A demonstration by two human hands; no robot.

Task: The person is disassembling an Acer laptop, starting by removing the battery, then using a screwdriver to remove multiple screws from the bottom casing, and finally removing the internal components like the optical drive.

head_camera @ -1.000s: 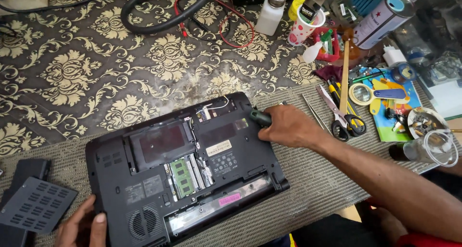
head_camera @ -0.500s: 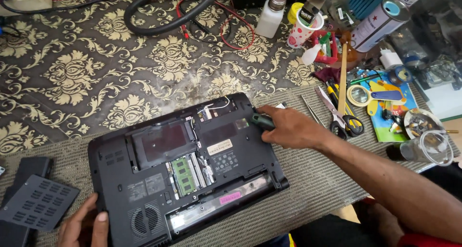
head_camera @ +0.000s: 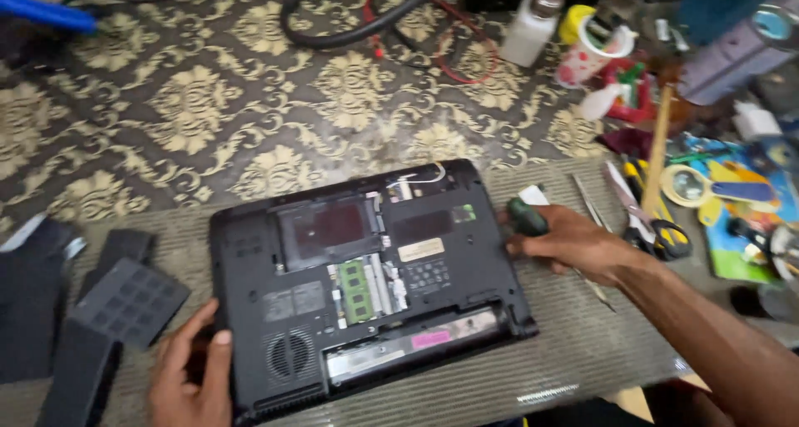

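Observation:
A black laptop point(head_camera: 366, 285) lies upside down on a grey ribbed mat point(head_camera: 574, 352), its bottom covers off, with a green memory module point(head_camera: 356, 280) exposed in the middle. My left hand point(head_camera: 193, 369) rests on the laptop's near left corner, holding it steady. My right hand point(head_camera: 574, 242) is at the laptop's right edge, closed around a dark green screwdriver handle point(head_camera: 526, 216).
Removed black cover panels point(head_camera: 125, 298) lie left of the laptop. Tweezers point(head_camera: 589, 201), scissors point(head_camera: 645, 223), a magnifier point(head_camera: 684, 186) and small tools crowd the right side. A white bottle point(head_camera: 533, 27), a cup point(head_camera: 593, 52) and black and red cables point(head_camera: 358, 15) sit at the back on the patterned cloth.
The view has shifted so the laptop sits further right. My right hand with the screwdriver has moved from the laptop's top right corner to beside its right edge.

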